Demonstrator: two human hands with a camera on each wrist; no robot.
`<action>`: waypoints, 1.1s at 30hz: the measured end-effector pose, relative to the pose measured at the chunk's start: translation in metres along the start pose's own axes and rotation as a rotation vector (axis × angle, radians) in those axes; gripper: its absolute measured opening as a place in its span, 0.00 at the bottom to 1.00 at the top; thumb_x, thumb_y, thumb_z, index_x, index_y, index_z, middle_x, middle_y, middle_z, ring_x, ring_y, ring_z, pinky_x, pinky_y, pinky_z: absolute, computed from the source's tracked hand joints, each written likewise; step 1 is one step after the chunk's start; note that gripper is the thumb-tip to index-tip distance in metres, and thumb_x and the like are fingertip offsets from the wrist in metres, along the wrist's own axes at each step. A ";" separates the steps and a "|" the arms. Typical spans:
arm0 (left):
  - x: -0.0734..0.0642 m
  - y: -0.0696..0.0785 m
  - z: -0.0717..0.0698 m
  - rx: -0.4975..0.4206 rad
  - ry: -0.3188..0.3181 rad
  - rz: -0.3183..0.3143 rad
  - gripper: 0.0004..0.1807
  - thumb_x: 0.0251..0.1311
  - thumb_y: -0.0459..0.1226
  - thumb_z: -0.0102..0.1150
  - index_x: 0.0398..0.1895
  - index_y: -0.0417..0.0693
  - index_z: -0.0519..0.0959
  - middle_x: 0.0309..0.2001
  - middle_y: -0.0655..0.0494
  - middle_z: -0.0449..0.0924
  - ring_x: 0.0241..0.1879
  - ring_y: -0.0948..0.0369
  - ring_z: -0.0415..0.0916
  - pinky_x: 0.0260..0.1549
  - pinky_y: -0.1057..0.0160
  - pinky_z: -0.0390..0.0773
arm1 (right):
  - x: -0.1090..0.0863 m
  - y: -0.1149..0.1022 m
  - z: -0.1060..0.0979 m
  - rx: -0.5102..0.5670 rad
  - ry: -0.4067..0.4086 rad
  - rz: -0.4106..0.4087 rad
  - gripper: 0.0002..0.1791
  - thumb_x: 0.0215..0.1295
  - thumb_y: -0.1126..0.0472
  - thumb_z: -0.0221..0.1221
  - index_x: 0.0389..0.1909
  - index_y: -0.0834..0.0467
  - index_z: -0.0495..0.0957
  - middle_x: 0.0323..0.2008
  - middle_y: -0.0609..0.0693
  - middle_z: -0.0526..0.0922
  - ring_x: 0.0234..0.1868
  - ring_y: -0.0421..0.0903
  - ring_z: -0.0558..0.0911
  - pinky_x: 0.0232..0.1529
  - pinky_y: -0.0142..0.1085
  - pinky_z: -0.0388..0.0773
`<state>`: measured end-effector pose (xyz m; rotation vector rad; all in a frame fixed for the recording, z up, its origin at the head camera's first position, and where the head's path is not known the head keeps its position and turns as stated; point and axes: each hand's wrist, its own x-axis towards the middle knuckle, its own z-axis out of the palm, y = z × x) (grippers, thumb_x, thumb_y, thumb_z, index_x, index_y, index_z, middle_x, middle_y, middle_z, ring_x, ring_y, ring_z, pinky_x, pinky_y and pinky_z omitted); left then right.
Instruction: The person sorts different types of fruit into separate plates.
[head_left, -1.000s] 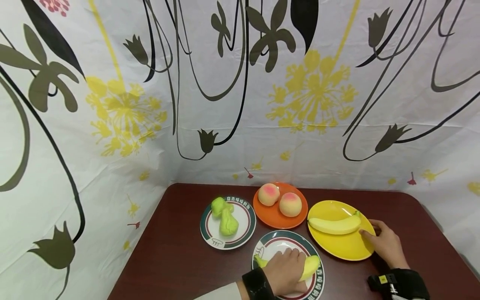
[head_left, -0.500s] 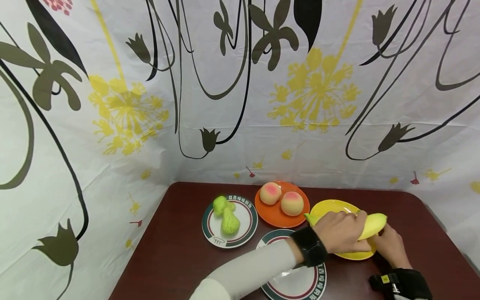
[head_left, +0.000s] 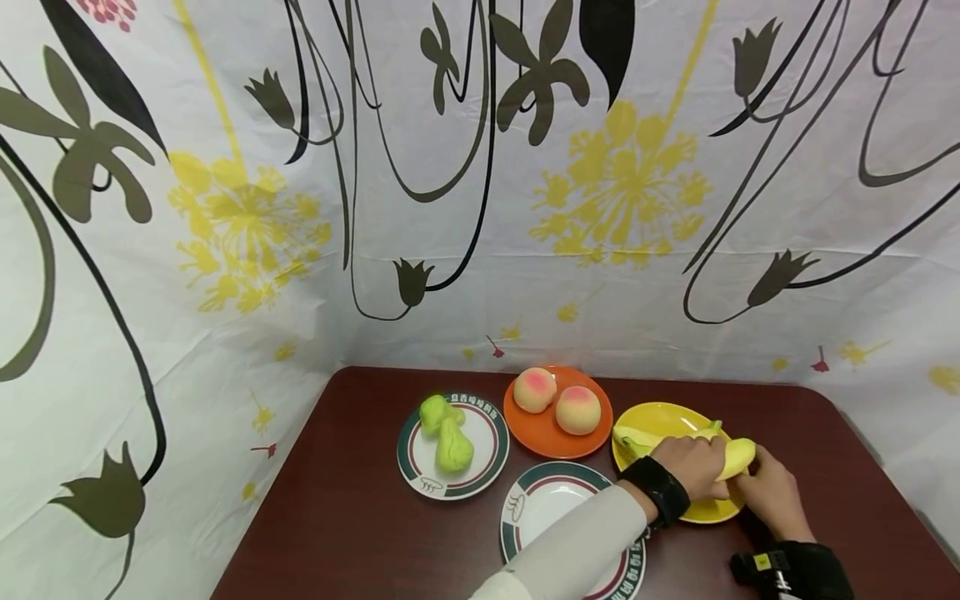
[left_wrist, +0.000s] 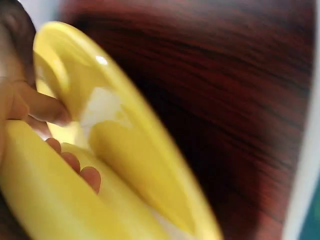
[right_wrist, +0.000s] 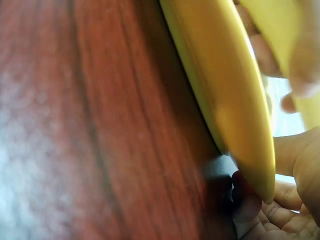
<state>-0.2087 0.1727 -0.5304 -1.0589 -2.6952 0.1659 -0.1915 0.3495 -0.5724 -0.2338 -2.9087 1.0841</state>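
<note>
Two bananas: logged both at the yellow plate (head_left: 667, 418), on the right side of the dark wooden table (head_left: 360, 517). Found the upper banana (head_left: 736, 456) gripped in the left hand (head_left: 688, 467), fingers curled over its middle and thumb side underneath, blunt end protruding toward the right hand (head_left: 772, 492). Placed it low over the plate's near right part; could not tell whether resting on the dish or just clear of it. Found the second banana (head_left: 634, 438) lying loose on the plate's left part, partly hidden behind the left wrist.

Judged the held fruit light and smooth-skinned, with a matte finish and little risk of slipping; possibly a soft imitation, though not confirmed. Judged it fairly stiff along its length and not fragile. Rated the mid-body wrap as the sound hold, since the tapered ends offered less purchase.

Saw the right hand at the plate's near right rim, pinching the edge between thumb and fingers as far as the blurred wrist view allowed.

Recorded further out: an orange plate (head_left: 545, 443) carrying two peaches (head_left: 557, 401), just left of the yellow one; a green-rimmed plate (head_left: 487, 450) with green pears (head_left: 446, 435) beyond that; an empty green-rimmed plate (head_left: 540, 508) nearest, under the left sleeve. Noted flower-patterned cloth (head_left: 480, 208) behind and to the left.
</note>
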 end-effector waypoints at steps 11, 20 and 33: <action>-0.010 -0.003 0.007 0.090 -0.012 0.034 0.22 0.70 0.63 0.61 0.56 0.63 0.78 0.38 0.71 0.79 0.30 0.72 0.75 0.22 0.73 0.71 | -0.006 -0.004 -0.002 0.024 -0.012 -0.005 0.36 0.70 0.63 0.60 0.73 0.76 0.62 0.64 0.83 0.71 0.58 0.77 0.77 0.52 0.61 0.78; -0.016 -0.004 0.006 0.131 0.063 0.007 0.21 0.69 0.59 0.61 0.58 0.64 0.79 0.42 0.71 0.81 0.40 0.71 0.78 0.33 0.73 0.77 | -0.001 -0.003 -0.013 -0.030 -0.098 -0.042 0.35 0.74 0.59 0.59 0.73 0.77 0.63 0.64 0.83 0.71 0.59 0.77 0.77 0.51 0.61 0.80; -0.029 -0.030 -0.014 0.038 0.006 0.124 0.23 0.73 0.56 0.57 0.66 0.61 0.78 0.53 0.67 0.77 0.48 0.70 0.74 0.44 0.77 0.76 | 0.002 -0.021 -0.040 -0.230 -0.135 -0.224 0.25 0.72 0.68 0.56 0.63 0.82 0.71 0.55 0.82 0.77 0.53 0.77 0.80 0.47 0.64 0.80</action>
